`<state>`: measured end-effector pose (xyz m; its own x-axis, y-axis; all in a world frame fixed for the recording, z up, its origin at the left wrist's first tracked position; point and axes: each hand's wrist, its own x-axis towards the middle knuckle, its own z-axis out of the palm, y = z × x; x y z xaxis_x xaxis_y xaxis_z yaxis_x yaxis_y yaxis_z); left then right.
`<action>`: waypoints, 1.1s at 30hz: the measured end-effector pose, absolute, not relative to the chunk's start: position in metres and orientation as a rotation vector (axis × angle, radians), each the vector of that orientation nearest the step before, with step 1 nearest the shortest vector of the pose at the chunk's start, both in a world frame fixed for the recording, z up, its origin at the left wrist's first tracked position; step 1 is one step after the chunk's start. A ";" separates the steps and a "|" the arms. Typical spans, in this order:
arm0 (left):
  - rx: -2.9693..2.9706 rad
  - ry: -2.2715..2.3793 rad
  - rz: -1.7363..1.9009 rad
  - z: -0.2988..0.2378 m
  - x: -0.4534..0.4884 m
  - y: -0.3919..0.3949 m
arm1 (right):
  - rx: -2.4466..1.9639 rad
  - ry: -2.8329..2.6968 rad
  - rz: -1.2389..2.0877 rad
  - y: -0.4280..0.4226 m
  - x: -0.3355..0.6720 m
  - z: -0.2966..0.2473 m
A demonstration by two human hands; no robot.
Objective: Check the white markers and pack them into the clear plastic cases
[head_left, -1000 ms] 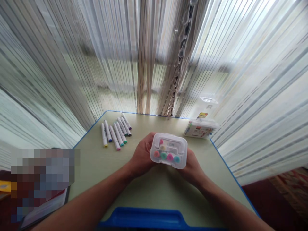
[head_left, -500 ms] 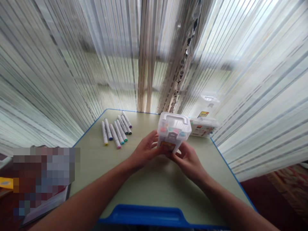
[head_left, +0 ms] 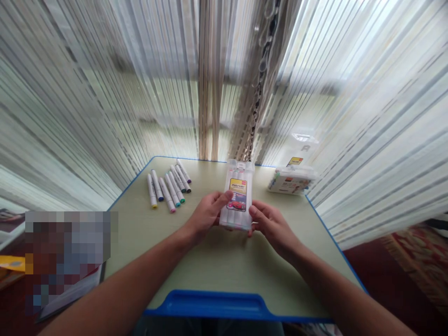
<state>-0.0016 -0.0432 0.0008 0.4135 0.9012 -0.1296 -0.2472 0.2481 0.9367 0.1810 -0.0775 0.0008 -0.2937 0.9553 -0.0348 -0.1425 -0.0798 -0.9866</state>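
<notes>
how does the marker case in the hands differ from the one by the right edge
The held case is gripped by the left hand and right hand; the far case lies untouched. The held case points lengthwise away, label up; the far case lies crosswise. Both are clear plastic with markers inside.

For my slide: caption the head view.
Left hand and right hand hold a marker case at a table with loose markers.

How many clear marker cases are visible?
2: the held case between left hand and right hand; the second case at the far right edge of the table. None seems hidden.
</notes>
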 end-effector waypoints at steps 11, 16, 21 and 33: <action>1.222 0.887 0.857 0.027 0.009 -0.038 | -0.908 -1.284 1.373 -0.065 0.191 0.022; 1.511 0.914 0.924 0.069 0.018 -0.015 | -0.804 -1.518 1.095 -0.041 0.208 0.052; 1.679 0.995 0.961 0.112 0.033 0.008 | -0.795 -1.636 0.988 -0.004 0.233 0.080; 1.887 0.916 1.071 0.107 0.083 0.097 | -1.117 -1.729 0.619 0.067 0.277 0.121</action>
<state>0.0827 0.0969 0.1067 0.3886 0.8538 0.3464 0.2098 -0.4480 0.8690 0.2773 0.0668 0.1210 -0.1288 0.8878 0.4419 0.4053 0.4538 -0.7936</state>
